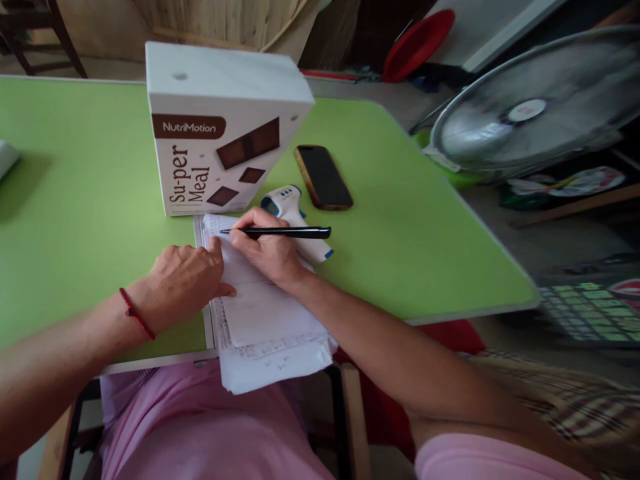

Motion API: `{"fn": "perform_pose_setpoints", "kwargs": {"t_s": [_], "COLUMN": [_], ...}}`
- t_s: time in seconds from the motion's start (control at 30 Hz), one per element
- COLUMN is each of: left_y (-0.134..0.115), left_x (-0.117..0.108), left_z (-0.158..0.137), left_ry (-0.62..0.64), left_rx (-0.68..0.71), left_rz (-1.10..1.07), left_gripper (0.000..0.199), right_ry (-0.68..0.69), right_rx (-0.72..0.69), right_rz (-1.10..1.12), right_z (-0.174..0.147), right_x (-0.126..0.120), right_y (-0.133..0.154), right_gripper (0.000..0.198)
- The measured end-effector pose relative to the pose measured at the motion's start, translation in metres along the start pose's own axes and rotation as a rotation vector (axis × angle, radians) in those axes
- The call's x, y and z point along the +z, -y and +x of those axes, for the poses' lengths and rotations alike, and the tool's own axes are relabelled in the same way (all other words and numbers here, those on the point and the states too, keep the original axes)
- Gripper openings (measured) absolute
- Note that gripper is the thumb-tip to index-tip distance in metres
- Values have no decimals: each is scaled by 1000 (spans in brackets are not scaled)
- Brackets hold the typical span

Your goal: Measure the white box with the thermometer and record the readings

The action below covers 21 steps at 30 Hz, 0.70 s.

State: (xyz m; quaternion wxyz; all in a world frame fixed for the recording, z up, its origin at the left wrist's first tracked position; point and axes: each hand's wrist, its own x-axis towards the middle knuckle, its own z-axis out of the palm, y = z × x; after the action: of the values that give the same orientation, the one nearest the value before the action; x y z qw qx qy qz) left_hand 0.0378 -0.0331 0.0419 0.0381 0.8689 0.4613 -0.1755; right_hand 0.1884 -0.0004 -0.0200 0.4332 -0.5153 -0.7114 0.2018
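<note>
My right hand (267, 250) is closed around a black pen (300, 232), its tip at the top of a stack of white papers (275, 313). Handwriting shows near the pen tip and along the lower sheets. On the left edge of the papers rests my left hand (190, 273), index finger and thumb stretched out and apart, holding nothing. A white and blue infrared thermometer (284, 198) lies just beyond my right hand, which partly hides it. Directly behind the papers stands a white NutriMotion Super Meal box (225, 87).
A dark-screened phone (324, 177) lies right of the box on the green table (410, 227). The papers overhang the table's near edge. To the right, off the table, are a large fan (525, 110) and a red basin (419, 45). A wooden chair (43, 30) stands at the far left.
</note>
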Motion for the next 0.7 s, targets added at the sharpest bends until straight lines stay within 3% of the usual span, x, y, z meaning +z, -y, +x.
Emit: {"fn": "perform_pose_setpoints", "kwargs": {"t_s": [0.13,0.23,0.37,0.47,0.57,0.63,0.7], "left_y": [1,1,0,0,4,11,20], "left_x": [-2,-2,0,2,1,-4,-12], "left_z": [0,-1,-1,0,0,-2,-5], "left_ry": [10,7,-13,-32,-44,-107,-301], "left_rx": [8,9,4,4,20,32,-18], "left_rz": [-14,-24,-39,-31,-19,-50,-162], "left_gripper": [74,71,69,68,64,50,37], "right_ry": [-33,-7,207,386,435,435,411], "right_rx": [-32,-165,-392,-446,-452,-450,-451], "right_rz": [-48,-159,-536,-743,-815,-822,-822], "right_z": [0,1,1,-4,-12,-16,-20], "right_x": [-4,-17,-44,-55,-55,-53,-51], "right_y": [1,8,18,17,8,1,-4], "right_gripper": [10,5,21,30,32,30,27]}}
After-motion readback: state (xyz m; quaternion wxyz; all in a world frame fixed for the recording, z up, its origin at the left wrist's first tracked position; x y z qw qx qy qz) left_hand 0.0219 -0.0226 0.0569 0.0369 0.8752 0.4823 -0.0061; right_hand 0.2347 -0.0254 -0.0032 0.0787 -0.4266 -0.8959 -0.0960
